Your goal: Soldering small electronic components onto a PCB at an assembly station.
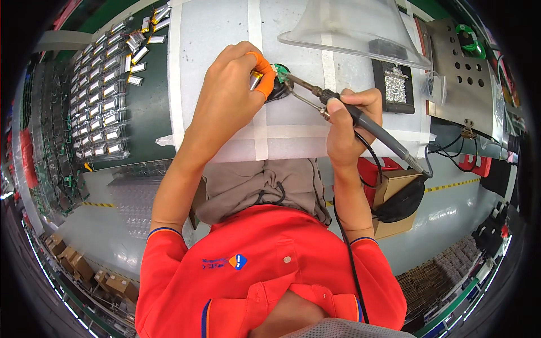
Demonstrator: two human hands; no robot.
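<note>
My left hand (231, 79), with orange finger cots (265, 85) on its fingers, pinches a small silver battery (255, 80) with a yellow end. Right beside those fingertips is a small green circuit board (282, 71), over a dark round piece (280, 93) on the white work surface. My right hand (350, 121) is wrapped round the grey handle of a soldering iron (380, 132), which has a thin metal guide tube (305, 99) alongside its shaft. The iron's tip reaches the circuit board; whether it touches is too small to tell. My left fingers partly cover the battery.
Rows of silver batteries (98, 107) lie to the left, with several loose ones (139, 55) beside them. A clear funnel-shaped hood (355, 31) stands at the back. Right of it are a black tray of metal shavings (397, 84) and a perforated metal box (459, 73). The iron's cable (340, 225) hangs beside my right arm.
</note>
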